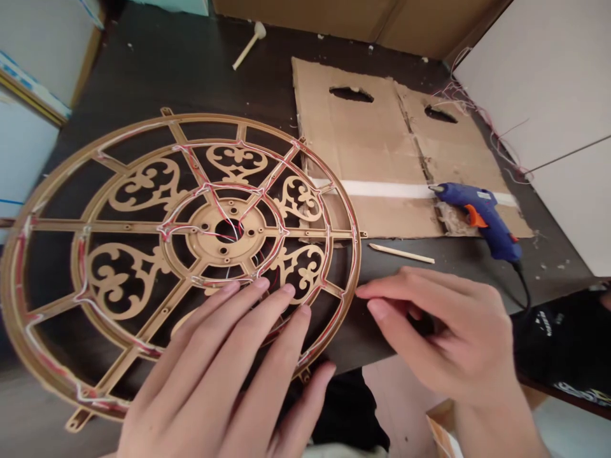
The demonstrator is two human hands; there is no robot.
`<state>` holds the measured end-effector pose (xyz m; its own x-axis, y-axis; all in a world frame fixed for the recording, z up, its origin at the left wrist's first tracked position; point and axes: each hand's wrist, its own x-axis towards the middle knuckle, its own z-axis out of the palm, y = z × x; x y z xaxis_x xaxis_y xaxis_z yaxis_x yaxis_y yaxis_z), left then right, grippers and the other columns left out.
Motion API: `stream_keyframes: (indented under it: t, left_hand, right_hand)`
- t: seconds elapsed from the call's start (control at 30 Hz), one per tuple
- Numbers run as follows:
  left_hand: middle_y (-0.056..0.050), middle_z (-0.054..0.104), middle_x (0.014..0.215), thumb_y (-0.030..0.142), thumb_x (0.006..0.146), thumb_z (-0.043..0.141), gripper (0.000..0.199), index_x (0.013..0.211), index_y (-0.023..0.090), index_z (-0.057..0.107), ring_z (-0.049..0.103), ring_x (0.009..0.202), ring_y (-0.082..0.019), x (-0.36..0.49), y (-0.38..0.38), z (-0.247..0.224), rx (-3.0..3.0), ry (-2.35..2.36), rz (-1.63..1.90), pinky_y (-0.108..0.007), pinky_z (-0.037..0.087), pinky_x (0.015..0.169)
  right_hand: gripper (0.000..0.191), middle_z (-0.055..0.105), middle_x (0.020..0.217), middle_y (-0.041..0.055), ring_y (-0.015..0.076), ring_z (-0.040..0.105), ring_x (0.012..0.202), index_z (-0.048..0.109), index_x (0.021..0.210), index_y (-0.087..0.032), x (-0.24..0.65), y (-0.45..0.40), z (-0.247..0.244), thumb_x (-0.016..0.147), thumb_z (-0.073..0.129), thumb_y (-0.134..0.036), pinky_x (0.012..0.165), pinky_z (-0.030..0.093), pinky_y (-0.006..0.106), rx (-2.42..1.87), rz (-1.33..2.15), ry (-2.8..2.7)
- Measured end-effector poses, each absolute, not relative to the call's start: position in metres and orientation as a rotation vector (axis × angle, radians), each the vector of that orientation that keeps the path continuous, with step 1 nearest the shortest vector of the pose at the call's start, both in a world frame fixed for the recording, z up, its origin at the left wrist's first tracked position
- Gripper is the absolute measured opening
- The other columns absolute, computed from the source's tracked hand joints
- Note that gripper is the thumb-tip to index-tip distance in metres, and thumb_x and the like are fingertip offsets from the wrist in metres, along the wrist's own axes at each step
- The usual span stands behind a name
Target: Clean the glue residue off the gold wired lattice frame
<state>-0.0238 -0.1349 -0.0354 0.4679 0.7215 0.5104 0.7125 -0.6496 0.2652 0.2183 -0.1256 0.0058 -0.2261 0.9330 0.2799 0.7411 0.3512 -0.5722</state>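
Observation:
A large round gold-brown openwork frame [143, 226] lies on the dark table, with scrolled ornaments and a central hub [248, 240]. Red and white wires [189, 156] run along its rings and some spokes, and several cross the hub's hole. My left hand [224, 369] is spread over the lower right part of the frame, fingers stretched out, covering some of it. Just outside the right rim, my right hand [443, 331] has thumb and index tips close together in a pinch. Whether anything is between them I cannot make out.
Right of the frame, a blue glue gun [482, 210] rests on flattened cardboard [363, 140] crossed by a white strip [377, 189]. A pointed wooden stick [401, 253] lies nearer. Behind are a stick with a whitish knob [251, 44] and tangled loose wires [501, 143].

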Motion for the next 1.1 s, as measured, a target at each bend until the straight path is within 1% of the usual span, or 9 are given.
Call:
stream_keyframes:
  t: [0.13, 0.23, 0.37, 0.53, 0.7, 0.9, 0.97, 1.03, 1.1]
  left_hand:
    - [-0.008, 0.065, 0.148, 0.03, 0.086, 0.079, 0.058, 0.14, 0.015, 0.065, 0.056, 0.142, -0.029, -0.026, -0.135, -0.037, 2.699, 1.265, 0.956, -0.045, 0.039, 0.131]
    - [-0.003, 0.061, 0.155, 0.035, 0.088, 0.076, 0.061, 0.145, 0.019, 0.061, 0.057, 0.144, -0.03, -0.026, -0.138, -0.04, 2.668, 1.315, 0.926, -0.046, 0.039, 0.134]
    - [0.006, 0.055, 0.16, 0.041, 0.094, 0.069, 0.059, 0.15, 0.028, 0.056, 0.059, 0.143, -0.029, -0.026, -0.144, -0.043, 2.596, 1.395, 0.896, -0.049, 0.043, 0.133]
    - [0.011, 0.046, 0.165, 0.042, 0.095, 0.067, 0.063, 0.154, 0.03, 0.052, 0.058, 0.145, -0.028, -0.026, -0.145, -0.045, 2.578, 1.394, 0.899, -0.05, 0.044, 0.133]
    - [0.005, 0.059, 0.156, 0.045, 0.09, 0.071, 0.06, 0.147, 0.031, 0.06, 0.064, 0.138, -0.032, -0.025, -0.143, -0.049, 2.571, 1.395, 0.961, -0.055, 0.047, 0.13]
    - [-0.004, 0.067, 0.147, 0.038, 0.092, 0.072, 0.049, 0.138, 0.022, 0.068, 0.062, 0.137, -0.03, -0.021, -0.137, -0.047, 2.577, 1.332, 1.043, -0.048, 0.046, 0.129]
    - [-0.007, 0.07, 0.142, 0.035, 0.093, 0.073, 0.044, 0.133, 0.018, 0.07, 0.063, 0.136, -0.031, -0.019, -0.135, -0.045, 2.586, 1.314, 1.071, -0.048, 0.046, 0.127]
    - [-0.009, 0.072, 0.137, 0.032, 0.094, 0.073, 0.036, 0.126, 0.015, 0.072, 0.064, 0.133, -0.032, -0.018, -0.134, -0.043, 2.598, 1.303, 1.088, -0.05, 0.047, 0.124]
    - [-0.011, 0.073, 0.134, 0.03, 0.096, 0.073, 0.032, 0.122, 0.012, 0.074, 0.064, 0.132, -0.032, -0.016, -0.134, -0.041, 2.589, 1.304, 1.106, -0.05, 0.047, 0.122]
  right_hand:
    - [0.015, 0.073, 0.084, -0.0022, 0.0088, 0.065, 0.066, 0.07, 0.103, -0.024, 0.214, -0.125, 0.0, 0.097, 0.063, -0.012, 0.059, 0.051, 0.023, -1.382, 0.417, -2.113]
    - [0.016, 0.075, 0.091, -0.0009, 0.0103, 0.068, 0.073, 0.069, 0.105, -0.025, 0.212, -0.126, -0.002, 0.097, 0.064, -0.012, 0.066, 0.054, 0.024, -1.378, 0.364, -2.157]
    - [0.018, 0.075, 0.091, 0.0001, 0.0126, 0.068, 0.072, 0.068, 0.105, -0.026, 0.212, -0.129, -0.003, 0.096, 0.064, -0.011, 0.065, 0.052, 0.026, -1.363, 0.27, -2.213]
    - [0.012, 0.073, 0.086, -0.001, 0.0122, 0.066, 0.069, 0.063, 0.099, -0.026, 0.212, -0.129, -0.002, 0.097, 0.064, -0.015, 0.066, 0.053, 0.025, -1.414, 0.346, -2.203]
    - [0.016, 0.067, 0.077, -0.0046, 0.0069, 0.055, 0.06, 0.06, 0.097, -0.023, 0.211, -0.125, -0.003, 0.092, 0.064, -0.009, 0.056, 0.046, 0.02, -1.366, 0.351, -2.034]
    - [0.016, 0.074, 0.088, -0.0005, 0.008, 0.064, 0.07, 0.068, 0.096, -0.021, 0.211, -0.122, -0.002, 0.093, 0.063, -0.006, 0.063, 0.051, 0.02, -1.353, 0.324, -2.053]
    - [0.016, 0.071, 0.077, -0.0037, 0.0081, 0.061, 0.062, 0.07, 0.096, -0.023, 0.216, -0.124, 0.0, 0.094, 0.066, -0.008, 0.06, 0.051, 0.022, -1.445, 0.207, -1.999]
    - [0.018, 0.062, 0.063, -0.0074, 0.0082, 0.053, 0.051, 0.074, 0.099, -0.027, 0.222, -0.126, 0.002, 0.094, 0.069, -0.011, 0.054, 0.049, 0.024, -1.562, 0.068, -1.91]
    - [0.021, 0.059, 0.058, -0.0087, 0.0084, 0.049, 0.045, 0.077, 0.102, -0.03, 0.225, -0.126, 0.004, 0.092, 0.074, -0.012, 0.049, 0.046, 0.026, -1.587, -0.015, -1.874]
